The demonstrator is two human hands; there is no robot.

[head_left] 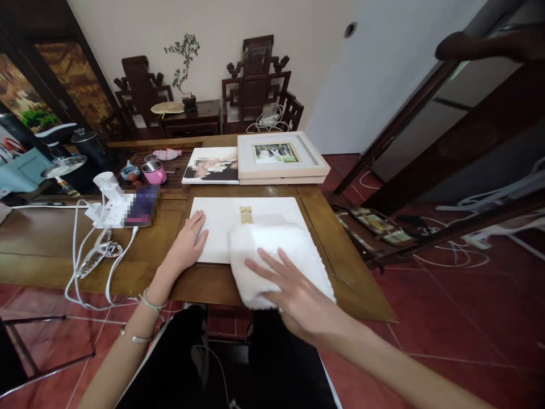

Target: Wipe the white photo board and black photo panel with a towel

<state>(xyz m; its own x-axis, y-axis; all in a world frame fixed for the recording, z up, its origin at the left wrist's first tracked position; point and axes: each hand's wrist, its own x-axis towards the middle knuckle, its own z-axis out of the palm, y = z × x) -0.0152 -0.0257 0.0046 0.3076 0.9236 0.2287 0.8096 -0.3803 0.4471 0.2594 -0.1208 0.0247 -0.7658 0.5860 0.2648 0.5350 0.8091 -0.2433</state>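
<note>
A white rectangular panel (217,227) lies flat near the table's front edge, with a small gold-coloured metal plate (246,214) at its upper middle. My left hand (189,241) rests on the panel's left edge, fingers stretched out and holding nothing. Over the panel's right part and the table edge spreads a fluffy white cloth (251,244), slightly blurred. On top of this cloth lies my right hand (289,284), its fingers spread and pressing down rather than wrapped around it. The panel's lower right is hidden under the cloth.
Behind the panel lie a photo print (213,165) and a boxed framed picture (281,156). At left are a power strip (113,213) with white cables, a phone (142,205), a silver butterfly-shaped object (100,253) and a pink cup (154,171).
</note>
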